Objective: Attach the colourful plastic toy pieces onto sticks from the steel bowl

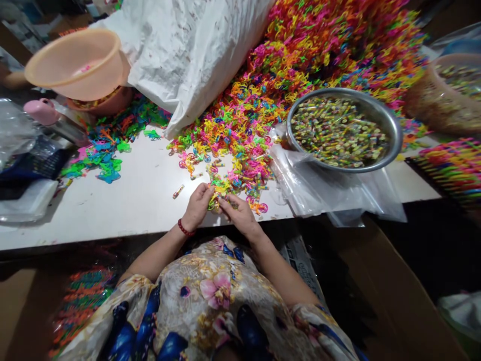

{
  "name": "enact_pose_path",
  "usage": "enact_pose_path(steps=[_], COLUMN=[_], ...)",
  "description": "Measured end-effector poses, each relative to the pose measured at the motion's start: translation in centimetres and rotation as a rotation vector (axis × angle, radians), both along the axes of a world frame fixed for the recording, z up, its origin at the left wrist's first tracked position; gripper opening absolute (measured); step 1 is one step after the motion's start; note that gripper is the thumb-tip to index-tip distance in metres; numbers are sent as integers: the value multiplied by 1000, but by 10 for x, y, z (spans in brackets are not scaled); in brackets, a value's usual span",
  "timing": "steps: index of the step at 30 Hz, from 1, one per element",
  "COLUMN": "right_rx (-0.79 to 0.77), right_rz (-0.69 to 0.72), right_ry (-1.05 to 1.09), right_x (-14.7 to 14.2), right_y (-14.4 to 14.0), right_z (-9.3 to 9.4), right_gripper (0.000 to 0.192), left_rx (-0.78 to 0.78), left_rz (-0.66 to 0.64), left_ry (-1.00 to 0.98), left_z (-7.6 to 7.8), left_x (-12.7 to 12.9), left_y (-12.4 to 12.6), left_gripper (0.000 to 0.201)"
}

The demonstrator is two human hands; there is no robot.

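My left hand (198,206) and my right hand (240,214) are close together at the table's front edge, thumbs and fingers pinched. Between them is a small yellow-green plastic piece (213,203), partly hidden by the fingers; I cannot make out its exact shape. Just beyond my fingertips lie loose coloured plastic pieces (235,175), some shaped like little bicycles. To the left of my left hand, one small printed tube (178,191) lies alone on the white table (143,210). A red bead bracelet circles my left wrist.
A steel bowl (394,135) full of small printed tubes stands right, on clear plastic bags (300,185). Behind is a large heap of coloured pieces (323,40) beside a white sack (195,55). Left are a peach basin (75,65), blue-green pieces (107,160) and a pink-topped bottle (43,111).
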State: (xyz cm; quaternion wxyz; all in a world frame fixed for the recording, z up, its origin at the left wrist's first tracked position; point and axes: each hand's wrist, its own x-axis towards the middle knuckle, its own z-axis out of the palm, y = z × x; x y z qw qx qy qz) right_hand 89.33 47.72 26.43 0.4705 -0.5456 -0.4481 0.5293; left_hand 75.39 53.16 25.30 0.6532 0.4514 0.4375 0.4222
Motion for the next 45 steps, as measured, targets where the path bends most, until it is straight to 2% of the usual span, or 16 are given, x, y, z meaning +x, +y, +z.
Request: enact_pose_path(steps=[5, 15, 22, 25, 30, 35, 38, 41, 43, 45], right_rx=[-25, -54, -200, -224, -256, -222, -186, -89, 32, 196], right_rz=[30, 44, 81, 67, 132, 128, 116, 64, -61, -239], right_ry=[54, 202, 423, 431, 422, 393, 313, 92, -145, -439], right_x=[1, 1, 5, 6, 8, 2, 3, 16, 32, 51], right_y=[-1, 2, 0, -2, -5, -6, -4, 5, 14, 22], right_z=[4, -2, 0, 1, 1, -5, -8, -7, -2, 3], right_gripper=[43, 43, 42, 44, 42, 42, 42, 42, 41, 37], left_rx=[124, 90, 195, 208, 215, 293, 332, 330, 326, 344], left_rz=[-41, -40, -165, -175, -213, -99, -62, -51, 15, 131], left_ry=[74, 70, 137, 136, 167, 327, 355, 317, 346, 473], left_z=[7, 7, 15, 17, 21, 20, 13, 2, -4, -8], left_x=[-2, -2, -8, -9, -9, -4, 1, 2, -4, -16], left_y=[0, 1, 5, 5, 5, 1, -1, 9, 27, 52], left_gripper=[36, 34, 34, 32, 29, 27, 30, 30, 30, 20])
